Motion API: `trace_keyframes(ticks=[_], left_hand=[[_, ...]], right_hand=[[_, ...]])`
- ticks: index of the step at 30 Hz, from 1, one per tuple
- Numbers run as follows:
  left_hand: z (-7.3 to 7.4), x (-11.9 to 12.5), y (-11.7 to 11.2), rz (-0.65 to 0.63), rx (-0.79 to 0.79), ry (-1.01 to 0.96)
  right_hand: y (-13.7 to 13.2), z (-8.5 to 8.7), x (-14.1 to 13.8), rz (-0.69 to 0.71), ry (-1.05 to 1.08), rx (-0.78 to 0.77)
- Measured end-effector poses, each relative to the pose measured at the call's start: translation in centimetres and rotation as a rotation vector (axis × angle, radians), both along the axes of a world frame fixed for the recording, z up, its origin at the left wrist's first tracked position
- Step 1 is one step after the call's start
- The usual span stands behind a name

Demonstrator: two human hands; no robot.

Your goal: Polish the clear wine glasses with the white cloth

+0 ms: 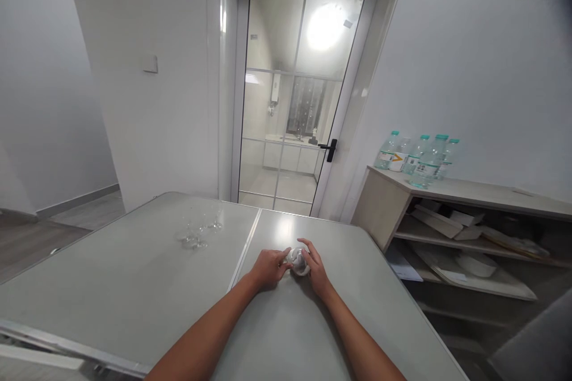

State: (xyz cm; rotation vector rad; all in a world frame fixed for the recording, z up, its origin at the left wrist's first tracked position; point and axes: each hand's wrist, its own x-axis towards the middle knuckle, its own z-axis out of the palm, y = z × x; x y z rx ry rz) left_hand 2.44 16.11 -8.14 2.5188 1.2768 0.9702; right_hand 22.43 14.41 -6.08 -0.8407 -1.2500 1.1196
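A small, round, clear glass cup (pixel 298 263) is held low over the right half of the table, between both of my hands. Its inside looks whitish and grey; whether that is a cloth, paper or glare I cannot tell. My left hand (pixel 270 268) has its thumb and fingers closed at the cup's left side. From the right, my right hand (pixel 316 268) curves around the cup, thumb near the rim and one finger stretched out beyond it. Several clear glass pieces (pixel 194 241) stand together on the left half of the table, their shapes hard to make out.
The grey-green folding table (pixel 147 286) has a metal seam down its middle. To the right stands a shelf unit (pixel 384 202) with several bottles (pixel 429 162) on top and boxes inside. Behind the table is a glass-paned door (pixel 279 190) with a black handle.
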Motion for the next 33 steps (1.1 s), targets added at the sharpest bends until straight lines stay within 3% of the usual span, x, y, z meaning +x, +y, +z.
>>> trace_keyframes(ticks=[8, 16, 25, 33], left_hand=[[0.1, 0.4, 0.5, -0.009, -0.124, -0.152], [1.3, 0.2, 0.0, -0.060, -0.281, -0.298], [0.8, 0.0, 0.4, 0.044, -0.238, -0.286], [0.9, 0.2, 0.5, 0.037, -0.109, -0.358]], right_hand=[[0.4, -0.3, 0.1, 0.025, -0.035, 0.009], [0.3, -0.1, 0.0, 0.034, -0.006, -0.018], [1.3, -1.8, -0.1, 0.030, -0.017, -0.008], [1.6, -2.3, -0.8, -0.008, 0.176, -0.090]])
